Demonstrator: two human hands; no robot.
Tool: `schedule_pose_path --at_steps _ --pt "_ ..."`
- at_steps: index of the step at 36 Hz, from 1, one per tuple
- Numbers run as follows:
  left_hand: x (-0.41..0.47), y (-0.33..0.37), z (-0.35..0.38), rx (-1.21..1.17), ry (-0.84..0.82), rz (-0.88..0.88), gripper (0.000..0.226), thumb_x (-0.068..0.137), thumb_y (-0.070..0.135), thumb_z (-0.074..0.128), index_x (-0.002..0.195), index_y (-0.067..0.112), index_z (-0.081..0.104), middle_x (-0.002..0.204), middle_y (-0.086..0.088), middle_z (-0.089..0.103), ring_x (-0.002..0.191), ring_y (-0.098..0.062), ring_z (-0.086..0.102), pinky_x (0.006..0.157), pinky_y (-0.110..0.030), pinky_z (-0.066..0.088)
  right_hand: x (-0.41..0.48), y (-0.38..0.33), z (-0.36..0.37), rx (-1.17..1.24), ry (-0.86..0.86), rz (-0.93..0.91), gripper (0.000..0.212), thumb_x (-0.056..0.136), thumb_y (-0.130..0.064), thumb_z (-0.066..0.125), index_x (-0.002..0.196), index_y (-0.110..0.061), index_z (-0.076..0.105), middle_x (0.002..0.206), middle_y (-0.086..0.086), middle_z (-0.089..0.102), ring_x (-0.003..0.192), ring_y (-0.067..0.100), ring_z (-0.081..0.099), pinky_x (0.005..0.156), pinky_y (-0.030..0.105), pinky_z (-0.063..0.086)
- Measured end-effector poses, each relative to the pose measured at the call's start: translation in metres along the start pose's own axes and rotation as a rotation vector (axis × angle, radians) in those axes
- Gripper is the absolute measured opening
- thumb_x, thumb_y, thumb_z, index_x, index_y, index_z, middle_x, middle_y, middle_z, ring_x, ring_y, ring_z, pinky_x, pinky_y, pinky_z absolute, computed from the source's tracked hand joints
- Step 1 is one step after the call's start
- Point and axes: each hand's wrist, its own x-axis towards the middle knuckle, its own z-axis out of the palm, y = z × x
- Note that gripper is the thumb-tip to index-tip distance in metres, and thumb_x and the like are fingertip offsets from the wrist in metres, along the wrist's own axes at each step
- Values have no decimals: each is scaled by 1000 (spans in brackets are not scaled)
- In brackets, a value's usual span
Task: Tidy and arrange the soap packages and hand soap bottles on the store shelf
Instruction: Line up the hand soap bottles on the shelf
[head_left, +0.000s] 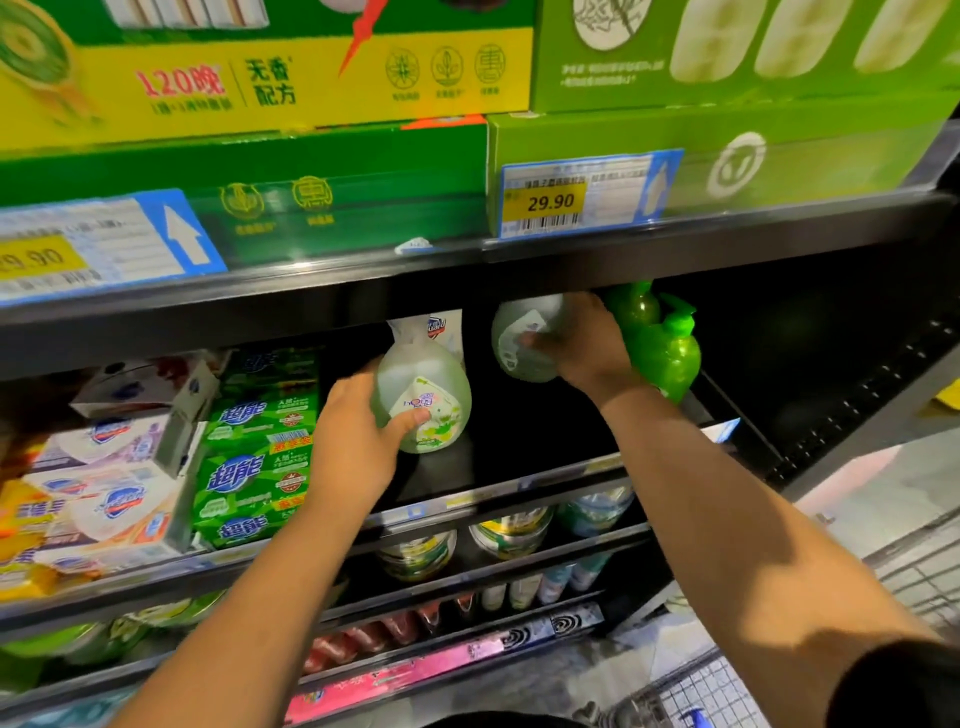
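On the middle shelf (519, 483), soap packs (254, 447) sit stacked at left; left hand (353, 441) grips one pale bottle (423, 400), right hand (582, 338) another (519, 338), both unplaced, beside green bottles (660, 348)

The pale bottle (421, 400) in my left hand (353, 447) is smooth, cloudy translucent plastic with a glossy printed label. The greyish bottle (519, 343) in my right hand (587, 348) looks like the same milky plastic. The green bottles (670, 358) are shiny, see-through plastic. The soap packages (254, 467) wear slick film wrap. The shelf (519, 265) is dark matt metal. Its price tags (582, 195) are paper behind clear plastic.
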Motion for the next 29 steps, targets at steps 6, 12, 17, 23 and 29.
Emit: schedule_pose_path --at_steps 6,12,17,23,29 --pt "5 7 7 28 -44 44 59 77 46 81 129 28 60 114 -4 63 103 -23 61 84 -38 52 -56 21 -44 -96 -130 69 64 81 -38 80 130 -9 51 121 12 63 110 33 61 80 31 40" --pt "9 51 39 -41 -106 61 52 82 44 79 120 12 62 109 -4 62 96 -18 59 81 -29 47 -83 32 -89 -8 -292 76 71 78 -21 85 140 -19 51 116 -9 55 113 13 54 76 11 33" --pt "47 84 84 72 -134 137 66 86 33 74 140 9 45 137 -17 51 125 -35 49 100 -37 38 -87 35 -84 72 -265 66 73 78 -22 85 142 -27 50 118 -12 60 114 13 59 86 16 39" --pt "68 108 99 3 -151 120 42 91 12 71 128 0 57 114 -7 59 103 -16 57 78 -3 37 -88 39 -77 24 -253 99 81 81 -32 81 150 -34 38 133 -5 60 121 22 57 100 34 47" --pt "36 77 94 -78 -212 138 51 90 18 66 138 9 53 135 -11 59 123 -23 55 102 -17 37 -83 41 -61 179 -225 94 82 81 -28 81 151 -34 38 142 -5 53 132 18 48 105 22 36"
